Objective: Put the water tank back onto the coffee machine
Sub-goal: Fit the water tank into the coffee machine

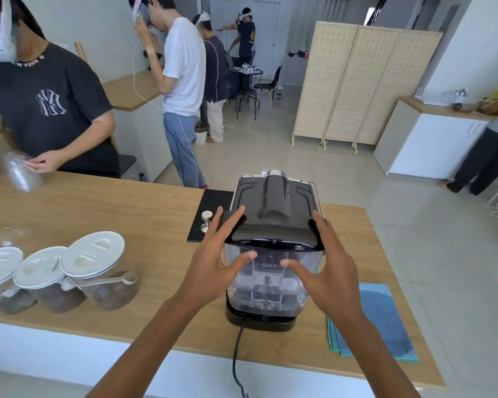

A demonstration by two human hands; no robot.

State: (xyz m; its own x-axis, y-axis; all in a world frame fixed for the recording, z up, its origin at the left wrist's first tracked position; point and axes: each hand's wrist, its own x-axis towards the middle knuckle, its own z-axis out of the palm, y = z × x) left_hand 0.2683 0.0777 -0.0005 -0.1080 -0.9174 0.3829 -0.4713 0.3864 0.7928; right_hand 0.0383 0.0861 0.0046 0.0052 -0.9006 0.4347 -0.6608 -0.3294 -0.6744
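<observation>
The coffee machine point(275, 188) stands on the wooden counter point(127, 214) with its back toward me. The clear water tank point(270, 282), marked MAX and capped by a black lid point(273, 228), sits upright at the machine's rear on the black base. My left hand point(213, 271) grips the tank's left side, fingers up on the lid edge, thumb on the clear wall. My right hand point(328, 271) holds the right side the same way, fingers curled over the lid corner.
Three lidded jars point(98, 271) of coffee stand at the left. A metal tamper point(206, 221) rests on a black mat point(210, 202). A blue cloth point(383, 320) lies to the right. The power cord point(236, 357) hangs over the near edge. A person with a clear cup point(20, 170) stands across the counter.
</observation>
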